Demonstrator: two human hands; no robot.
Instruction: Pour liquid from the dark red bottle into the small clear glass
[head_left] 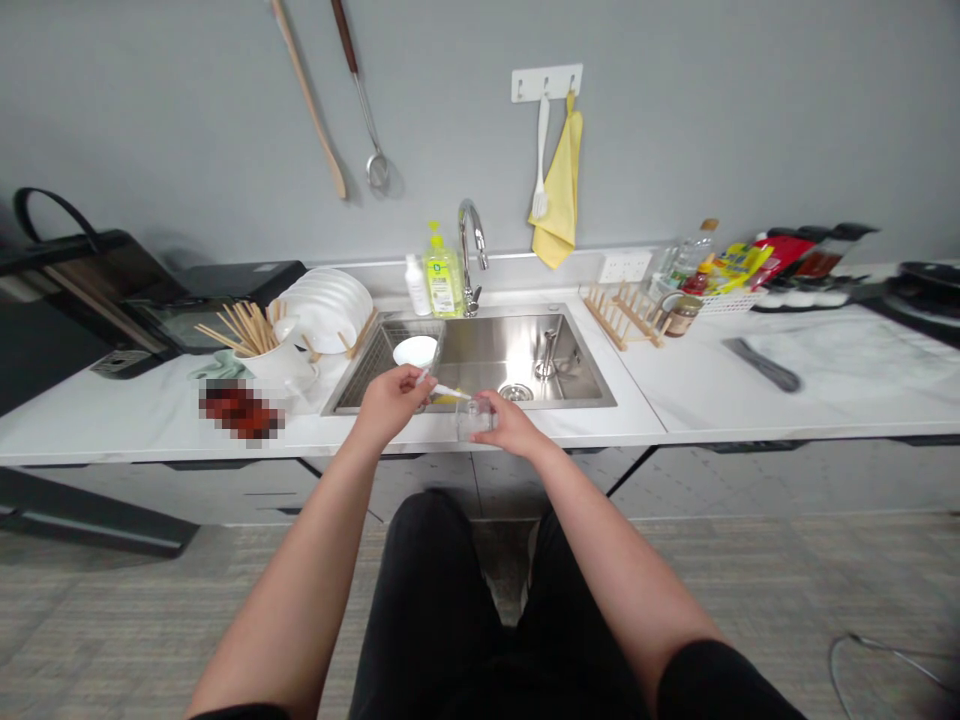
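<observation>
Over the front edge of the sink [480, 408], my left hand [394, 402] pinches a slim white stick-like tool [448, 391]. Its far end reaches the mouth of a small clear glass [466, 420]; whether the tip is inside, I cannot tell. My right hand [511, 424] is wrapped round the glass from the right. Behind my left hand, a white bowl [415, 351] rests in the wire basket [379, 350] on the sink's left side. Something small and yellow shows beneath the white tool, mostly hidden.
The faucet [469, 250] rises behind the sink, beside a dish soap bottle [442, 280]. White plates [326, 300] and a pot of chopsticks [274, 365] stand left. A wooden rack [626, 312], a jar [682, 316] and a dark grey brush-like item [763, 364] are right.
</observation>
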